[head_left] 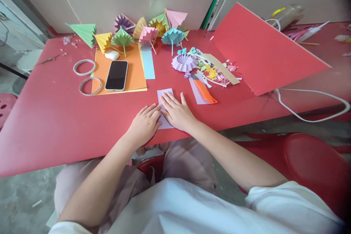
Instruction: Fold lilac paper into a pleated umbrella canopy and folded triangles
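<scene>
A pale lilac sheet of paper [165,95] lies flat on the red table [55,117], near its front edge. My left hand [145,122] rests on the sheet's left side with fingers together, pressing down. My right hand [177,111] lies flat over the sheet's right part, fingers spread toward its far edge. Both hands cover most of the paper; only its far end shows. Neither hand grips anything.
A black phone [116,75] lies on orange paper [134,73], with two tape rings [84,67] to its left. Folded paper umbrellas [148,31] line the back. An orange cutter [205,93], a lilac fan [183,62] and paper scraps [219,71] sit right of centre, beside a red board [260,51] and white cable [315,93].
</scene>
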`<state>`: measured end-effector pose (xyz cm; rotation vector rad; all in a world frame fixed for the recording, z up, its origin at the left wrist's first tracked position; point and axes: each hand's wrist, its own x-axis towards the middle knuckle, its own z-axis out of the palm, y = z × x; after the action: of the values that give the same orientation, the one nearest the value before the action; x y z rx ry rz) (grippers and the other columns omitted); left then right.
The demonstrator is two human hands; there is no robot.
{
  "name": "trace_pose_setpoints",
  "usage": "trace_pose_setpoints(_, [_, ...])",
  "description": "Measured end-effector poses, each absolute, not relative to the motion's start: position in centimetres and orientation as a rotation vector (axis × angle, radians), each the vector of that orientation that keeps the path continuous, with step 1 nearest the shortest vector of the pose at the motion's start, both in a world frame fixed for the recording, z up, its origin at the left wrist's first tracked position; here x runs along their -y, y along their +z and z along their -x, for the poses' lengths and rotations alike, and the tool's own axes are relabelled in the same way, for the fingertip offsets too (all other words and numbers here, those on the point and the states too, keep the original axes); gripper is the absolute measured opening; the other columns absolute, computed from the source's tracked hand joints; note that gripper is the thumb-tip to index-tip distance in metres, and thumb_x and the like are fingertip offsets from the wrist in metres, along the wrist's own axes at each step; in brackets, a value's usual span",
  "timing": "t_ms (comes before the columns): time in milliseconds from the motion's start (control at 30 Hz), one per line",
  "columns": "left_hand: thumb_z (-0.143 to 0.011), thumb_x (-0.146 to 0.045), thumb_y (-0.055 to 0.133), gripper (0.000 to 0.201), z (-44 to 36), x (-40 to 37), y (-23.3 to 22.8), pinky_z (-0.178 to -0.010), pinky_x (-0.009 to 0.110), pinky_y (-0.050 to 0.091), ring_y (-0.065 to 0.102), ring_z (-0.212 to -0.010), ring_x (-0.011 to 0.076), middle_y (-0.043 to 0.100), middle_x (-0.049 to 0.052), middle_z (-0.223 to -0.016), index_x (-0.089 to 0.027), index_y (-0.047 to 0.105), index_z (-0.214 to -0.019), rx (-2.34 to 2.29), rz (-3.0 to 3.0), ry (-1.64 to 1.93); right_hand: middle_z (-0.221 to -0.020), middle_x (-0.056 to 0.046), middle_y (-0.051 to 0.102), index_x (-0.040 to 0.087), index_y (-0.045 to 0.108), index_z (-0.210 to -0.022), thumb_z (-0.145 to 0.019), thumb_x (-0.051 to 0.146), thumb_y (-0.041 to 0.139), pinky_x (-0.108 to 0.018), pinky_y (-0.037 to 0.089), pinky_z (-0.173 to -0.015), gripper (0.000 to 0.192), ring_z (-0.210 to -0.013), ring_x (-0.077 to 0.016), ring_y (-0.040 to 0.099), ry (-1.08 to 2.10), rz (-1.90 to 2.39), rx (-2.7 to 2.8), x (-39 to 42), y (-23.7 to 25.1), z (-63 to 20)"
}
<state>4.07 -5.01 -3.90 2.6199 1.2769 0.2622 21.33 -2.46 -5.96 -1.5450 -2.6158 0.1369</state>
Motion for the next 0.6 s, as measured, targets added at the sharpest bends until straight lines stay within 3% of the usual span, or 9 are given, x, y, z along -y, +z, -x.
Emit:
trace_pose_setpoints(333, [-0.088,-0.031,0.051,0.037,-3.65,4.76,-4.05,-0.111,0.042,0.026,0.032,-0.133,0.0233,0.038,0.012,-0.142,-0.011,0.049,-0.120,-1.220,-2.571,0.198,-0.150,-0.011,0.021,0.013,0.021,-0.143,-0.094,0.038,0.021,-0.064,0.011,-0.106,0.055,-0.138,-0.0260,0.018,0.180,1.572,2.671,2.87,-5.88,-21.66])
trace_pose_setpoints(600, [-0.089,-0.031,0.048,0.036,-3.71,4.68,-4.05,-0.111,0.041,0.025,0.029,-0.134,0.0223,0.036,0.013,-0.143,-0.012,0.049,-0.119,-1.216,-2.523,0.198,-0.150,-0.010,0.022,0.014,0.022,-0.143,-0.094,0.038,0.021,-0.064,0.012,-0.106,0.054,-0.138,-0.0253,0.019,0.166,1.594,2.650,3.05,-5.87,-21.50])
